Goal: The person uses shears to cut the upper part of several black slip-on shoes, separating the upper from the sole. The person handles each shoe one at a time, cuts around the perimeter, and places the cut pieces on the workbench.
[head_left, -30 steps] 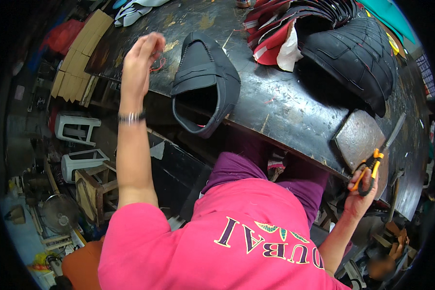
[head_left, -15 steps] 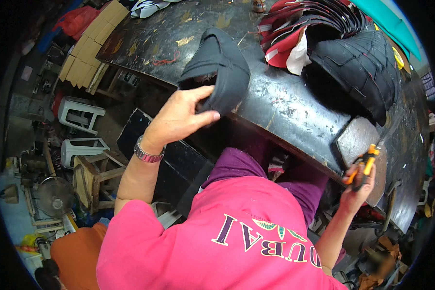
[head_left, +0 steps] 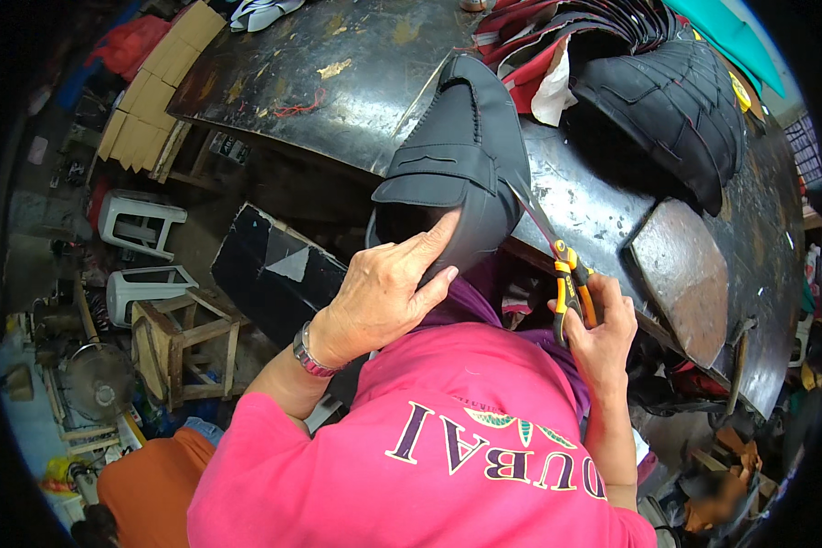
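Observation:
My left hand (head_left: 388,288) is closed on the open heel end of a black loafer upper (head_left: 443,151), thumb outside and fingers reaching into the opening. The toe points away from me, with a strap and a slot across the instep. In my right hand (head_left: 603,333) is a hand tool with yellow and black handles (head_left: 568,279) and long pointed metal jaws. I cannot make out whether it is pliers or snips. Its tip lies at the right side of the upper, seemingly touching it.
On the dark table (head_left: 356,100) a curved row of black uppers (head_left: 667,119) stands at the far right, beside red-lined pieces (head_left: 521,82). A worn board (head_left: 680,283) lies at the table's right edge. White stools (head_left: 142,219) and a wooden stool (head_left: 187,342) stand at the left.
The upper has moved right and turned so its top faces me. My right hand has brought the tool left from the board to the upper's side.

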{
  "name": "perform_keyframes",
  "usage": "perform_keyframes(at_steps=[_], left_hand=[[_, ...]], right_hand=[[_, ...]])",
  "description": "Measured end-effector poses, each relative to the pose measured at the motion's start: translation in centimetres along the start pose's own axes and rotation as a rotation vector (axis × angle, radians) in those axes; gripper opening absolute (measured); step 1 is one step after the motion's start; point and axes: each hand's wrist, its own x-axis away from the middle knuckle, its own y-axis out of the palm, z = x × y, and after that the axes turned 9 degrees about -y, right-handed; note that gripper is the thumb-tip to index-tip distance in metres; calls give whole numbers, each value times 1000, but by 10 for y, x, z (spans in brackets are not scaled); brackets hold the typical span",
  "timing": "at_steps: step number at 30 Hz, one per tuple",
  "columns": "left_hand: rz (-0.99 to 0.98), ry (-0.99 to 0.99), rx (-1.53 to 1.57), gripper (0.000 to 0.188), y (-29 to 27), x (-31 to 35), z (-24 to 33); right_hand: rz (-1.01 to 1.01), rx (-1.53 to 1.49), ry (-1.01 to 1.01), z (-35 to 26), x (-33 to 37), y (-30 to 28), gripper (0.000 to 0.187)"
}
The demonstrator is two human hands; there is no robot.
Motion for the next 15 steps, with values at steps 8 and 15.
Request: perform_keyframes(at_steps=[8, 15], left_hand=[[17, 66, -67, 66, 17, 4, -6], [2, 77, -67, 67, 16, 4, -8]], right_hand=[[-26, -2, 45, 0, 2, 3, 33], [-70, -34, 41, 2, 0, 13, 29]])
